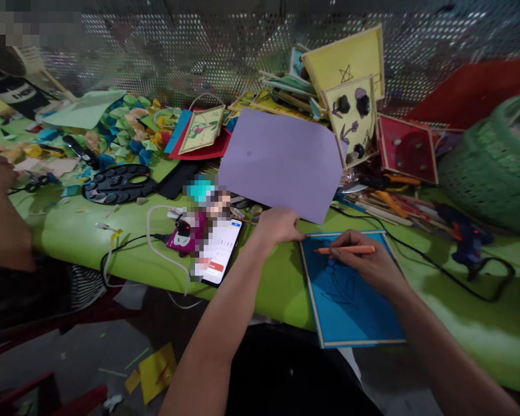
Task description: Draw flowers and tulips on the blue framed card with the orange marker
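Observation:
My right hand (364,260) is closed around an orange marker pen (357,249), held nearly level with its tip pointing left. The pen is over the upper part of a blue framed picture (372,315), which has thin wooden strips along its edges. A dark line drawing of a flower with a stem and leaves (344,289) shows on the blue sheet. At that picture's upper left corner, my left hand (279,225) grips the edge with curled fingers, partly hidden from view. Just beyond it a purple sheet (281,159) lies on other things.
A lit phone (219,260) and purple power socket (184,236) lie left on the green tabletop (277,289). A hot glue gun (465,234) with a black cable and a green basket (485,167) stand right. Framed pictures (351,112) lean behind. Another person's arm (4,214) is at far left.

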Demonstrator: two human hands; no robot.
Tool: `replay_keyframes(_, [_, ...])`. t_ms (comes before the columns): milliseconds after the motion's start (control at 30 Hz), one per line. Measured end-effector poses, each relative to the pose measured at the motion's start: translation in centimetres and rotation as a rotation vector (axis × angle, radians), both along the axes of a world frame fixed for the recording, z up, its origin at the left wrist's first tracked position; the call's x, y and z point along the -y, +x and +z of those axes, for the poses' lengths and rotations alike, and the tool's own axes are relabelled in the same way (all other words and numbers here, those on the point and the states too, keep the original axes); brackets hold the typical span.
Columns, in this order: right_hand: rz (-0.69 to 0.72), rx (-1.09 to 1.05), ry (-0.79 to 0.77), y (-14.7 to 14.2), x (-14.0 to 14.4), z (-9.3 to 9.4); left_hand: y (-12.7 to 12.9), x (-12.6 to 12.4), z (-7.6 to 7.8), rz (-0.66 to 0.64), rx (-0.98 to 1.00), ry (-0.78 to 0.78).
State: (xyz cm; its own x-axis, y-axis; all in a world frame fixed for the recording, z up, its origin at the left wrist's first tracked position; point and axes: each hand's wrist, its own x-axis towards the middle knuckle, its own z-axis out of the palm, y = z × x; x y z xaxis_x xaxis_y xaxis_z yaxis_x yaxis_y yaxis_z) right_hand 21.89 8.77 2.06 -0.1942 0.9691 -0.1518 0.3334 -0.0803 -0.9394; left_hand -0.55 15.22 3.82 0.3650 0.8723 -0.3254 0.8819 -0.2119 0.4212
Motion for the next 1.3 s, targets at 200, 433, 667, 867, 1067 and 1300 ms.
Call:
replay_keyframes(200, [-0.007,0.015,0.001,-0.15,-0.01,-0.07,-0.05,0.06,0.03,0.003,-0.001,0.004])
replay_keyframes(433, [-0.014,0.022,0.016,-0.01,-0.12,-0.50,0.02,0.18,0.46,0.004,-0.001,-0.009])
replay_keyframes(667, [-0.038,0.011,-0.002,-0.12,-0.17,-0.29,-0.01,0.15,0.29,-0.001,-0.010,-0.007])
replay_keyframes(867, [-0.038,0.020,0.006,0.07,-0.25,-0.21,-0.05,0.13,0.15,0.002,0.003,0.007])
replay_keyframes(1067, [-0.060,-0.028,0.000,0.10,-0.16,-0.21,0.06,0.10,0.28,0.002,-0.012,-0.003])
replay_keyframes(1300, [-0.051,-0.035,0.002,0.28,-0.24,-0.39,0.01,0.00,-0.26,0.005,0.010,0.009])
